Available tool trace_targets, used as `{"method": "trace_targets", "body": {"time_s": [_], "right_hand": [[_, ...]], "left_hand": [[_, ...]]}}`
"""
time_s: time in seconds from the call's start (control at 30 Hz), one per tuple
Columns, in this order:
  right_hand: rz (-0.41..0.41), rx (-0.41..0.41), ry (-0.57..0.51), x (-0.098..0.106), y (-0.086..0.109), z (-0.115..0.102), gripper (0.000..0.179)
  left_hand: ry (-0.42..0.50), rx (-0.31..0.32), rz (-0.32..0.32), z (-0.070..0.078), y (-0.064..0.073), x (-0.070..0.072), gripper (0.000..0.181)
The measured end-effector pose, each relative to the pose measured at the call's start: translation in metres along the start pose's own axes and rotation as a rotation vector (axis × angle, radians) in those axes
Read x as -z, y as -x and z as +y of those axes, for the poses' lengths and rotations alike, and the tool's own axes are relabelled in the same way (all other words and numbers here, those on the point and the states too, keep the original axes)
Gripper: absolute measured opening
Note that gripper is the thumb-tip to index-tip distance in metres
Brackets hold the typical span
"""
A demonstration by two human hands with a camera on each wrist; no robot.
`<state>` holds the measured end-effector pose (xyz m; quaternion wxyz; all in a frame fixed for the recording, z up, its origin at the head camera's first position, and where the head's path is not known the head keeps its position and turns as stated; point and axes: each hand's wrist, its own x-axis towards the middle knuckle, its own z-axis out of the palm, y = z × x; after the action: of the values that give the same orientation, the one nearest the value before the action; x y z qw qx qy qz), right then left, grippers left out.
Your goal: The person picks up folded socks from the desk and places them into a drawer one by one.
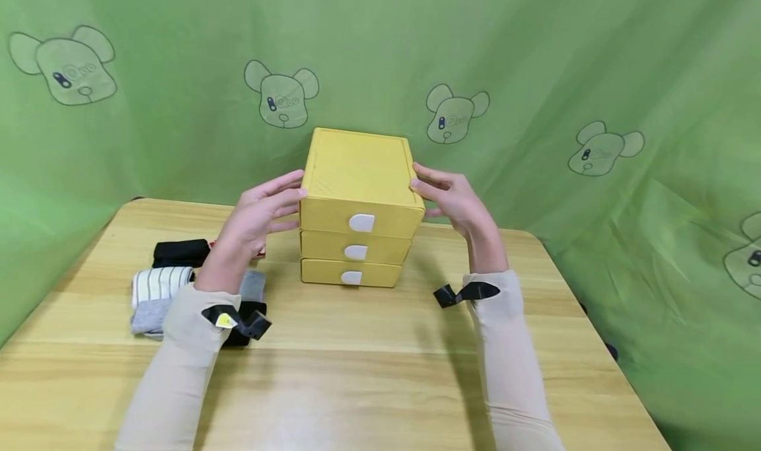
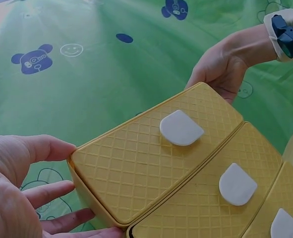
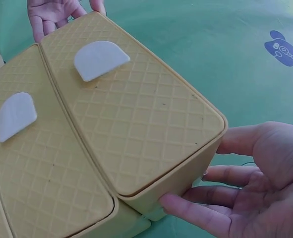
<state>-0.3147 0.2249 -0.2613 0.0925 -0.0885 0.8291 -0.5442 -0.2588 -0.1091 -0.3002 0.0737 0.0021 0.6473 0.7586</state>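
Observation:
A yellow box of three stacked drawers (image 1: 362, 167) stands upright on the table, its front facing me. Each drawer front has a waffle pattern and a white rounded tab; the top tab (image 2: 181, 128) shows large in the left wrist view. My left hand (image 1: 255, 216) touches the left side of the top drawer section, fingers spread and nearly straight. On the opposite side, my right hand (image 1: 454, 200) has its fingertips against the upper right edge, and in the right wrist view its extended fingers (image 3: 201, 210) lie along the side wall. All three drawers are closed.
Left of the box lie folded fabric pieces: a black one (image 1: 178, 251), a striped white and grey one (image 1: 160, 289), and others partly hidden behind my left forearm. A green curtain (image 1: 368, 41) with bear prints hangs behind the wooden table (image 1: 357, 385).

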Motion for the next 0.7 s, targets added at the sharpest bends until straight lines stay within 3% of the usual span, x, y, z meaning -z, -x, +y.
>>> {"method": "trace_targets", "body": {"time_s": [0.43, 0.7], "right_hand": [[-0.003, -0.057, -0.067, 0.010, 0.004, 0.005, 0.063], [-0.006, -0.076, -0.093, 0.003, 0.000, 0.000, 0.062]], "left_hand": [[-0.002, -0.015, -0.015, -0.002, -0.001, -0.013, 0.057], [-0.041, -0.025, 0.027, 0.002, 0.004, -0.009, 0.057]]}}
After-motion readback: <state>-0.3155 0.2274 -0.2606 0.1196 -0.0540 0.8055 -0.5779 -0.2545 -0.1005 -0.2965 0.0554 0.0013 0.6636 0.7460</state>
